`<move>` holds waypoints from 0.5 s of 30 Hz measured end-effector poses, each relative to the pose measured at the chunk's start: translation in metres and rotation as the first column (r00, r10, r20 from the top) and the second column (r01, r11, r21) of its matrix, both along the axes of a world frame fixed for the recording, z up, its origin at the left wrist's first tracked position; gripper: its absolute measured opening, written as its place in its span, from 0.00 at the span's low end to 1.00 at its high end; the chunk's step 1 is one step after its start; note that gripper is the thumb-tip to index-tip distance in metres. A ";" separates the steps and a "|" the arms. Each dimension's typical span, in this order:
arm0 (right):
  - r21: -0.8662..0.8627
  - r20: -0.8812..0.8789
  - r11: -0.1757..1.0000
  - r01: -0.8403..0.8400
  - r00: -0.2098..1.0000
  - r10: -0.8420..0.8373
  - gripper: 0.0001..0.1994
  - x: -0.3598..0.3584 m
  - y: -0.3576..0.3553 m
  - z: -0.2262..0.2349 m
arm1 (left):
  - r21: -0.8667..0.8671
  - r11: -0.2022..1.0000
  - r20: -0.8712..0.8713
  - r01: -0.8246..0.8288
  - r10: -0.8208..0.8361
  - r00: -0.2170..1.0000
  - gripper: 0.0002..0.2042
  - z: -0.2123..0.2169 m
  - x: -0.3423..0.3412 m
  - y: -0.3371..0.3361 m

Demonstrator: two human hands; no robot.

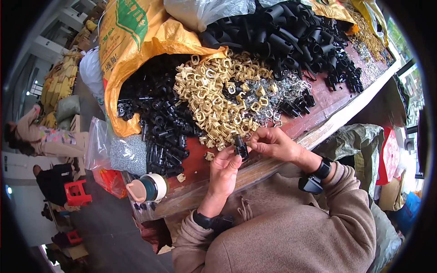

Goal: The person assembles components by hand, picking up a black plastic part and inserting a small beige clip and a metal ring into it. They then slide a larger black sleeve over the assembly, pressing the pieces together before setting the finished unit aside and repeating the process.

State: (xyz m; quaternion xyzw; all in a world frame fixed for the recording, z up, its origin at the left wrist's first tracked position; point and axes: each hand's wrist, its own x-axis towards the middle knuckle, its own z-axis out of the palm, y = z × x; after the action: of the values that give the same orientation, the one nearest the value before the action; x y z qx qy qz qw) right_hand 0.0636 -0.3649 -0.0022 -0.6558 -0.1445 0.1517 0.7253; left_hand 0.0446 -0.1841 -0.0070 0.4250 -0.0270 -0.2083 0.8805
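My left hand (224, 170) and my right hand (273, 143) meet over the front edge of a red-brown table (318, 107). Between their fingertips sits a small black plastic part (240, 146), gripped from both sides. Just beyond lies a heap of beige plastic clips (218, 98). A pile of black plastic fittings (159, 120) is to the left of it. Small silver metal springs (277, 93) lie behind my right hand. Both wrists wear black bands.
A yellow sack (132, 41) spills black parts at the left. Large black tubes (291, 32) fill the table's far side. A clear bag of small grey pieces (127, 152) and a capped flask (148, 187) sit at the left corner. Another person (41, 136) stands far left.
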 end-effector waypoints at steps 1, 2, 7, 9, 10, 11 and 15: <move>0.001 0.001 1.000 0.004 1.000 -0.004 0.08 -0.001 -0.002 0.000 | 0.012 1.000 0.006 -0.008 0.008 1.000 0.11 0.001 -0.001 -0.001; 0.017 -0.068 1.000 -0.013 0.998 0.014 0.08 -0.001 -0.003 0.001 | 0.014 1.000 0.009 -0.006 0.006 1.000 0.11 0.001 0.000 -0.001; 0.083 -0.218 0.996 -0.029 0.975 0.047 0.09 -0.002 -0.007 0.000 | -0.063 0.998 -0.057 0.007 -0.010 0.998 0.11 0.002 -0.001 0.002; 0.098 -0.228 0.995 -0.024 0.973 0.046 0.09 -0.003 -0.006 0.003 | -0.068 0.998 -0.127 0.011 -0.020 0.992 0.11 0.001 -0.002 0.005; 0.121 -0.212 0.993 -0.019 0.976 0.044 0.09 -0.004 -0.006 0.005 | -0.067 0.998 -0.127 0.011 -0.019 0.992 0.11 0.001 -0.002 0.005; 0.143 -0.197 0.990 -0.014 0.979 0.043 0.09 -0.004 -0.006 0.009 | -0.062 0.998 -0.146 0.018 -0.027 0.989 0.11 0.000 -0.002 0.004; 0.118 -0.022 0.993 0.030 0.999 -0.028 0.09 -0.009 0.000 0.011 | -0.046 0.998 -0.208 0.047 -0.056 0.976 0.12 0.002 -0.004 0.002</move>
State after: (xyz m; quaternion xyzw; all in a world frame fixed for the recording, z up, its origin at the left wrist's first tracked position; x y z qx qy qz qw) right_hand 0.0547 -0.3648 0.0087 -0.6121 -0.1365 0.1390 0.7664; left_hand 0.0404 -0.1820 -0.0048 0.3816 0.0505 -0.2741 0.8813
